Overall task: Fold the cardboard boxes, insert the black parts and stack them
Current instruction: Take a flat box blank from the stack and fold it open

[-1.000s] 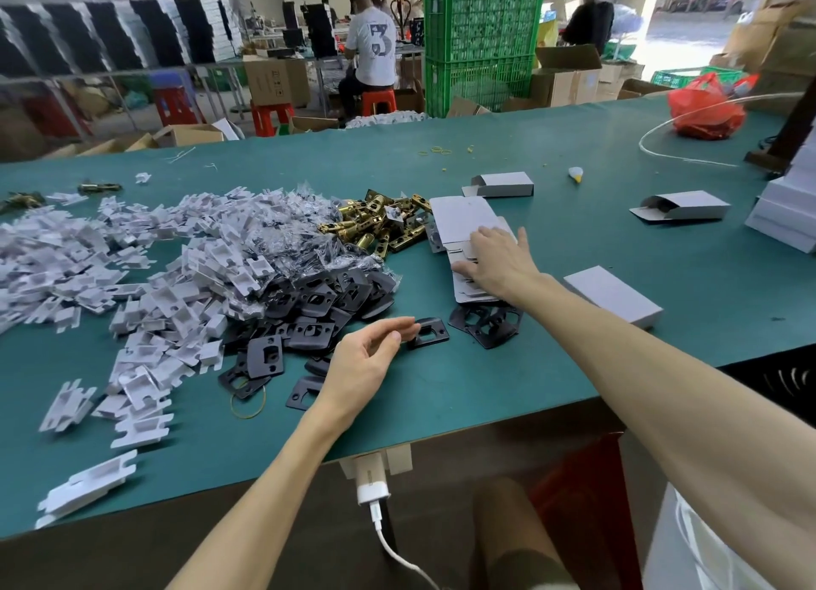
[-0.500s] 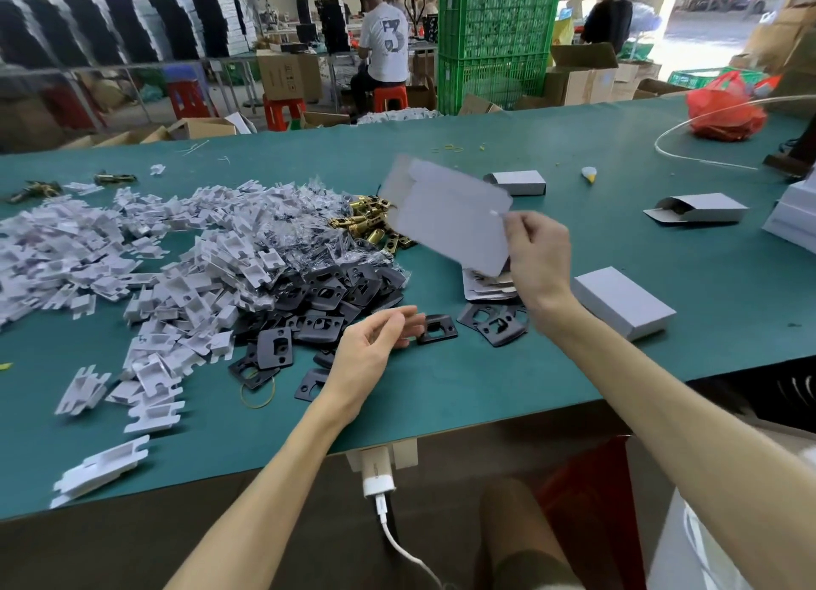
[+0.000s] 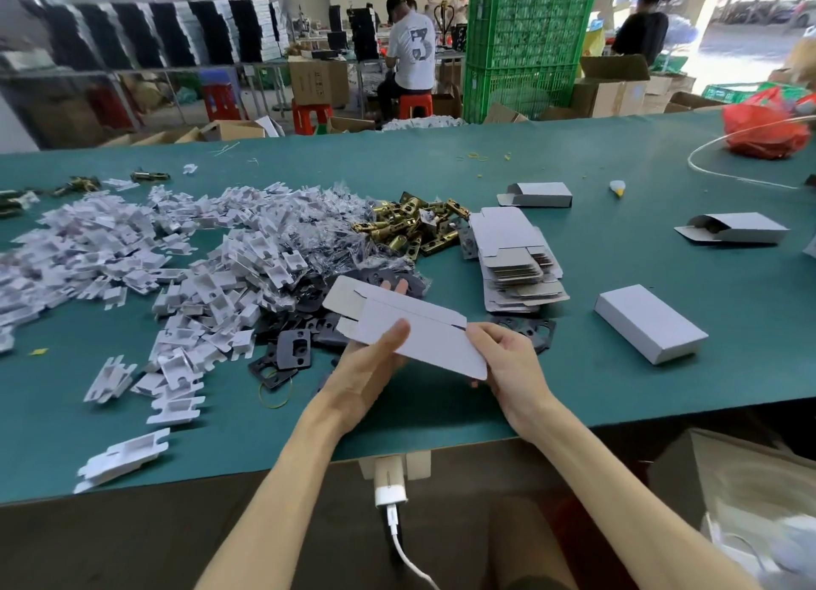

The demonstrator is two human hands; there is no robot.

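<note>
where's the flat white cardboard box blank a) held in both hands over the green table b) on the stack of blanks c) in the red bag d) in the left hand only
a: left hand and right hand both grip the flat white cardboard box blank above the green table.

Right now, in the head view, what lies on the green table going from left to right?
A pile of white inserts, brass latches, stack of flat boxes, closed white box, red bag.

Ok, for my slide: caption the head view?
Left hand and right hand hold a white carton over the green table.
</note>
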